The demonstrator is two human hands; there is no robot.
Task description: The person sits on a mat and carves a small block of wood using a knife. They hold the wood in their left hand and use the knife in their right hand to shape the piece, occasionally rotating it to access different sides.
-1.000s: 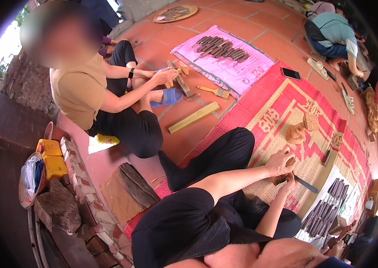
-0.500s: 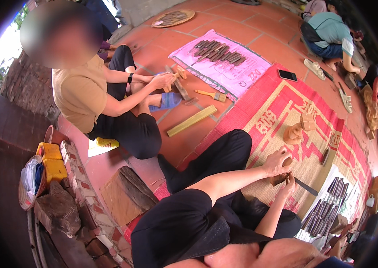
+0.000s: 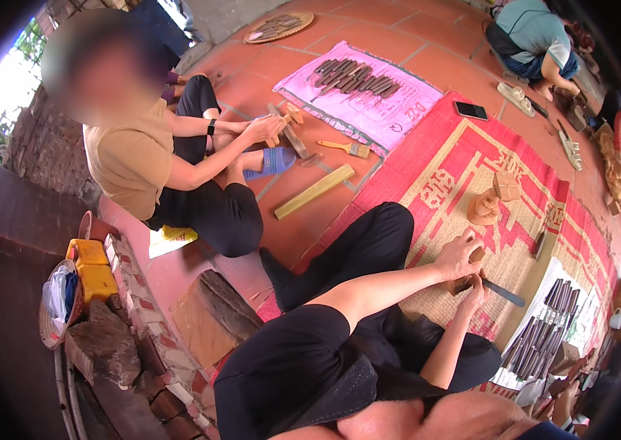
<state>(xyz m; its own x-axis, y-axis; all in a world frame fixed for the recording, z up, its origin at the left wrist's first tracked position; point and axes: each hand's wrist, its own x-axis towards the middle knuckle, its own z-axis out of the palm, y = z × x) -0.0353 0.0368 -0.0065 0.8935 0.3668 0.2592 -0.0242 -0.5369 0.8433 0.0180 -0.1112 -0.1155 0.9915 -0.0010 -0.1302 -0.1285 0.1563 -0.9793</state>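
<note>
Over the woven mat, my left hand is closed around a small brown wooden block. Just below it is my right hand, its fingers pinched together beside a darker brown piece of wood. What those fingers grip is too small to make out. A long dark flat blade reaches out to the right of this hand; whether it is held or lies on the mat I cannot tell. Farther off on the mat stand a carved wooden figure and a wooden block.
A row of carving tools lies at right on white sheeting. More tools cover a pink sheet. A phone, a brush and a wooden strip lie about. At left a co-worker sits handling wood; another person crouches far right.
The whole view has shifted slightly. Both my hands keep nearly the same grip and place, close together over the mat. The co-worker at left still handles the wood.
</note>
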